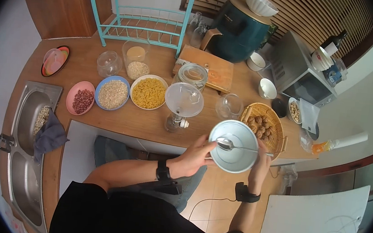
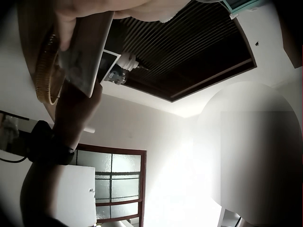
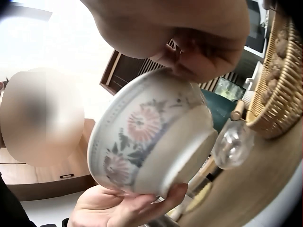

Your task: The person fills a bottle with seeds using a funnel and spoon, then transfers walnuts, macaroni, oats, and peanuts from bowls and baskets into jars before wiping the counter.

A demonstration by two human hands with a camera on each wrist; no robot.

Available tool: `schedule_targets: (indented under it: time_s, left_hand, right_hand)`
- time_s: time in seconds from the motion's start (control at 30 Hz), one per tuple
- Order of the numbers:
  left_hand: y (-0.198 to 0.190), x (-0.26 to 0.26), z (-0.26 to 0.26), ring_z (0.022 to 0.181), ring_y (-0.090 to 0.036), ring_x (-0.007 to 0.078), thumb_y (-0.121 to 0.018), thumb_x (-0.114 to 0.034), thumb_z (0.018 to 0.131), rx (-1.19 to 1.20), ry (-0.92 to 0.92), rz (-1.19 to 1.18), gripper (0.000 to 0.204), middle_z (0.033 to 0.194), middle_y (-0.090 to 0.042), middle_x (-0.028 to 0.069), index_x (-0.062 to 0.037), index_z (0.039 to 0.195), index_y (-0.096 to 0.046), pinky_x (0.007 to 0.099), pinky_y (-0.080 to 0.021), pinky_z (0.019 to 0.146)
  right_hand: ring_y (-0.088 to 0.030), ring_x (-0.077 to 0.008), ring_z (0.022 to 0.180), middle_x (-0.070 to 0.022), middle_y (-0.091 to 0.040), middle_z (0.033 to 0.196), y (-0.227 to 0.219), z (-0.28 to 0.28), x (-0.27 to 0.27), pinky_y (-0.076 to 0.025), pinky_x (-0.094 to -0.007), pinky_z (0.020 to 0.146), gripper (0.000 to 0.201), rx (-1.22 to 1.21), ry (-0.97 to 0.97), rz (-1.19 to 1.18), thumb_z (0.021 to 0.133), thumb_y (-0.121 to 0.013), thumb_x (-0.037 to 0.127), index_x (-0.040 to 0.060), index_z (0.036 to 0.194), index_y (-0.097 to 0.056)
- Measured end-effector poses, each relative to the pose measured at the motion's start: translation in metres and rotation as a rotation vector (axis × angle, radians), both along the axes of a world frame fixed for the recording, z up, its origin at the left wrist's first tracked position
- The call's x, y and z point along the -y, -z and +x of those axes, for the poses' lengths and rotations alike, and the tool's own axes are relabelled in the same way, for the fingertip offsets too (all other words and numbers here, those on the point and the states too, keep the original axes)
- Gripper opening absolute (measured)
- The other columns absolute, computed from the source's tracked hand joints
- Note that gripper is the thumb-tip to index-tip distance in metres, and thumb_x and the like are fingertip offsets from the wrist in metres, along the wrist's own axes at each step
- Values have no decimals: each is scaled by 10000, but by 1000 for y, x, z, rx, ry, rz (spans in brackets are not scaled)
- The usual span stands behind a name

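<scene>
A white bowl point(image 1: 232, 160) is held between both hands, just in front of the counter edge. My left hand point(image 1: 191, 155) grips its left rim, thumb at the top and fingers beneath. On the opposite side my right hand point(image 1: 261, 163) grips the rim. A metal spoon point(image 1: 225, 144) lies across the bowl, its handle running to the right hand. Seen from the right wrist, the bowl's outside point(image 3: 142, 127) carries pink flowers and is tilted. The fingers point(image 3: 175, 194) of the left hand support it near the foot.
Behind the bowl stands a wicker basket point(image 1: 280, 132) of walnuts. Left along the counter are a lidded bottle point(image 1: 175, 123), glass jars, and bowls of yellow pasta point(image 1: 149, 92), oats point(image 1: 112, 94) and peanuts point(image 1: 83, 100). The sink point(image 1: 25, 181) is far left, the microwave point(image 1: 307, 70) at the back right.
</scene>
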State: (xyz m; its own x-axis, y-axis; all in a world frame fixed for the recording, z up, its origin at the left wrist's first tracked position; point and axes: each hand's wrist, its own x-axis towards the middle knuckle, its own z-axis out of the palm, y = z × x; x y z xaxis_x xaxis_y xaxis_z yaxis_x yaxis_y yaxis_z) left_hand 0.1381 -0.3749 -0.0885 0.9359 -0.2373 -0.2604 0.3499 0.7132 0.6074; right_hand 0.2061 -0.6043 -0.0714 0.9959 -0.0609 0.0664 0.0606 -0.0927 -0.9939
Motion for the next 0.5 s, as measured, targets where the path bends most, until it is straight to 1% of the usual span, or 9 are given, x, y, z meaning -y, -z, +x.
schedule_targets:
  time_s: [0.03, 0.13, 0.17, 0.27, 0.3, 0.43, 0.5]
  left_hand:
    - [6, -2, 3, 1219, -521, 193, -464, -220, 1025, -27, -23, 10, 433, 1358, -463, 85, -76, 1406, -316, 439, -451, 1034]
    - [22, -2, 7, 1235, -507, 215, -456, -184, 1025, -149, -118, 93, 419, 1363, -440, 102, -71, 1393, -290, 462, -457, 1024]
    - [28, -1, 8, 1230, -509, 219, -454, -173, 1024, -161, -146, 95, 416, 1363, -434, 106, -70, 1389, -283, 467, -461, 1019]
    - [39, 1, 12, 1215, -518, 226, -450, -146, 1024, -198, -215, 105, 407, 1360, -429, 114, -67, 1381, -274, 475, -471, 1005]
    - [41, 2, 13, 1210, -521, 223, -449, -141, 1023, -208, -228, 117, 401, 1357, -435, 113, -67, 1380, -280, 473, -475, 1001]
    - [40, 1, 13, 1199, -524, 206, -455, -136, 1021, -183, -244, 196, 388, 1336, -466, 108, -64, 1377, -316, 465, -490, 982]
    - [34, 0, 11, 1163, -537, 195, -461, -118, 1015, -149, -275, 225, 358, 1297, -494, 103, -59, 1353, -359, 436, -510, 962]
  right_hand:
    - [-552, -79, 626, -34, -623, 774, 6, 1, 1, -422, -202, 535, 332, -82, -18, 27, 989, -468, 190, -28, 1183, -627]
    - [-461, -43, 530, 13, -550, 658, 27, 9, -6, -322, -181, 454, 271, -63, -87, 25, 986, -495, 185, -8, 1102, -646]
    - [-497, -60, 556, -13, -580, 691, 30, 9, -10, -369, -195, 477, 232, -42, -148, 47, 996, -503, 178, -11, 1030, -633]
    - [-516, -73, 573, -25, -595, 707, 31, 3, -33, -393, -206, 491, 231, -1, -136, 30, 1007, -510, 194, -10, 1003, -617]
    - [-539, -83, 597, -41, -617, 741, 29, 3, -36, -415, -212, 509, 232, 2, -154, 28, 1011, -519, 206, -7, 992, -611]
    - [-464, -75, 559, -15, -546, 701, 38, 3, -42, -347, -212, 476, 187, 17, -62, 93, 980, -546, 177, 2, 961, -610]
    - [-417, -62, 532, 11, -490, 664, 44, 1, -41, -314, -210, 461, 171, 5, -32, 136, 979, -548, 174, 12, 968, -601]
